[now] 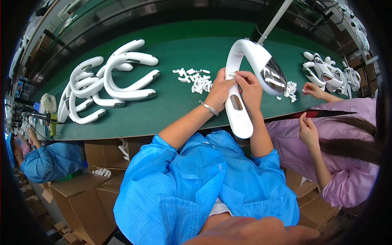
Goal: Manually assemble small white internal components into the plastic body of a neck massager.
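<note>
Above the table's near edge I hold a white U-shaped plastic housing, one end toward me. A glossy mirror-like panel covers its other end, and an oblong opening shows in the near arm. My left hand, with a silver bangle at the wrist, grips the housing from the left, thumb on its face. My right hand is closed at its other side, fingertips pressed near a small slot. Any small part under those fingertips is too small to make out. Small white plastic pieces lie in a loose pile beside my left hand.
More U-shaped housings are stacked on the left of the green table. Another pile of white pieces lies by a co-worker in a pink sleeve, near more housings. A metal post rises behind. Cardboard boxes stand below.
</note>
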{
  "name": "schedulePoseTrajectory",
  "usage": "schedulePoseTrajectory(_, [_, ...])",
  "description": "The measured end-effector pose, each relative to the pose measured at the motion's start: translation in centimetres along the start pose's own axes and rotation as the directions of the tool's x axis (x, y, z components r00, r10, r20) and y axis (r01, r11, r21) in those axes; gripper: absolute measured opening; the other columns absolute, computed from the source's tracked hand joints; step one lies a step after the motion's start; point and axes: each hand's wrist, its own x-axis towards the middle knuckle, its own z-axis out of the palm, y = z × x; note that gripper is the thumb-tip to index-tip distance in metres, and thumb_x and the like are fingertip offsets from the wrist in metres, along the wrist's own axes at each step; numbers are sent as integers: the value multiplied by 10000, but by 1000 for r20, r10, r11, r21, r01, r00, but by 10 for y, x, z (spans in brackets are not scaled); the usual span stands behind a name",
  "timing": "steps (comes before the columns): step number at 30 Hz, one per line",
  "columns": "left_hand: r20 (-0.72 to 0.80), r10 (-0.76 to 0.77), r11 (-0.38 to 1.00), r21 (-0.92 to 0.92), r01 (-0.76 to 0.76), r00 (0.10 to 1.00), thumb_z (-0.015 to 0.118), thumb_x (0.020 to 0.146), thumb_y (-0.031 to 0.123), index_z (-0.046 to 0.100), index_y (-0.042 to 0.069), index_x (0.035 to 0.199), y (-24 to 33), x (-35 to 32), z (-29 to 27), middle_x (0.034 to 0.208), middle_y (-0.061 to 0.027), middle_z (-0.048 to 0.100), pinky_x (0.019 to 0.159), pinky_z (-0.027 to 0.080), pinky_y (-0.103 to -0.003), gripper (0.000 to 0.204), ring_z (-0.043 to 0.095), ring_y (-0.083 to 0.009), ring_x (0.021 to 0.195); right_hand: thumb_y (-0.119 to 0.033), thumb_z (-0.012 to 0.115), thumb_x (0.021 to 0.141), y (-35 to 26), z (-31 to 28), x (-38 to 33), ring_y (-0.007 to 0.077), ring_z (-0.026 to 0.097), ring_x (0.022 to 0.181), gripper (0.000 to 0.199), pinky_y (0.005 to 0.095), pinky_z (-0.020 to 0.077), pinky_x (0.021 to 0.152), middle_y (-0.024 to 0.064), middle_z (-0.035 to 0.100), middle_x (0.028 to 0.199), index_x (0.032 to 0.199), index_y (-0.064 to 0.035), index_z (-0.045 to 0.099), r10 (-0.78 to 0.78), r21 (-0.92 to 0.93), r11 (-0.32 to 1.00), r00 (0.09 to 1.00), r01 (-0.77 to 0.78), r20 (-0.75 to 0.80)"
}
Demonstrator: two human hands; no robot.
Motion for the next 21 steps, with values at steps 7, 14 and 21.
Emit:
schedulePoseTrajectory(7, [-26,141,984,116,-137,990,417,964,163,404,31,1247,-6,-7,8,1035,-72,564,707,498,-255,312,570,-103,804,-70,622,829,0,-13,-3,108,559,787,143,217,436,643,50,607,872,963,-18,613,-43,-35,998,998,45,39])
schedulePoseTrajectory(14, [56,269,853,449,-265,962,470,951,185,494,-16,1156,-16,3,6,917,-60,611,662,485,-232,288,572,-80,740,-49,570,850,14,-32,2,100,561,785,270,212,433,690,50,627,903,1108,28,590,2,210,977,986,-38,168])
schedulePoseTrajectory(21, [-97,112,885,463,-55,989,467,932,174,514,-43,1068,-26,34,15,799,-118,624,558,509,-303,261,623,-181,634,-112,681,815,43,-66,43,115,554,793,231,276,484,692,26,596,904,1003,-15,588,57,138,987,986,-79,153])
